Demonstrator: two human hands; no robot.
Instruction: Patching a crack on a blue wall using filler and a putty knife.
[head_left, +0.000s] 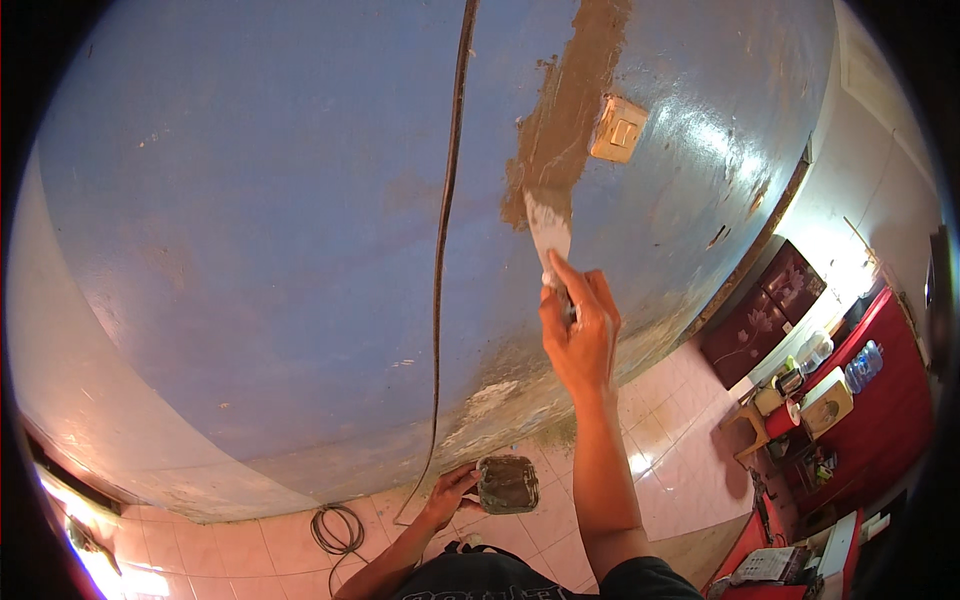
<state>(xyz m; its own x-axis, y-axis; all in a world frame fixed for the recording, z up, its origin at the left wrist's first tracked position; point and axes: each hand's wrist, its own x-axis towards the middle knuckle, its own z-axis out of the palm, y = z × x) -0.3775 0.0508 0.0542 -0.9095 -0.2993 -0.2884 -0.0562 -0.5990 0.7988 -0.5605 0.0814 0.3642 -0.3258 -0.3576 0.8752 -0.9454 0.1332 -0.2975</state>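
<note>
My right hand (580, 325) is closed round the handle of a putty knife (549, 228), its blade laid against the lower end of a brown strip of wet plaster (568, 115) on the blue wall (270, 220). Pale smears coat the blade. Low down by my body, my left hand (452, 492) grips the side of a small squarish tub (508, 484) with grey-brown paste inside. Just right of the plaster strip, a smudged light switch (619, 129) is fixed to the wall.
A black cable (447, 220) hangs down the wall left of the plaster and ends in a coil (337, 530) on the pink tiled floor (240, 548). At the right stand a dark red refrigerator (765, 312), a wooden stool (745, 428) and a red table (735, 555) bearing papers.
</note>
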